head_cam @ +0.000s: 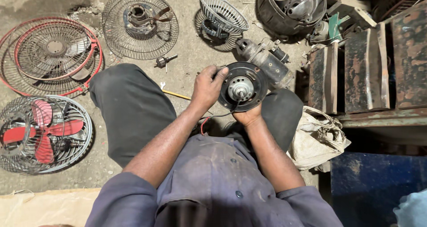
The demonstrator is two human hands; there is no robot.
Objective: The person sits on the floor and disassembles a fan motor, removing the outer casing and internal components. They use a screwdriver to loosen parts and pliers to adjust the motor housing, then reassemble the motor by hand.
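— So, where are we with the fan motor (242,87)?

— We hold it over our lap, between the knees. Our left hand (207,85) is closed on its left rim, and our right hand (247,116) is clamped on it from below, with the shaft facing us.

— Which step is this?

— We judge we are inspecting it. Any further move needs a steady grip, because the red wire (203,125) hangs loose near the yellow screwdriver (177,95).

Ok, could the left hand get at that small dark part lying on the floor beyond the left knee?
Probably yes. The small dark part lies on open floor just beyond the left hand, with nothing between them, but that hand is gripping the fan motor and would have to let go.
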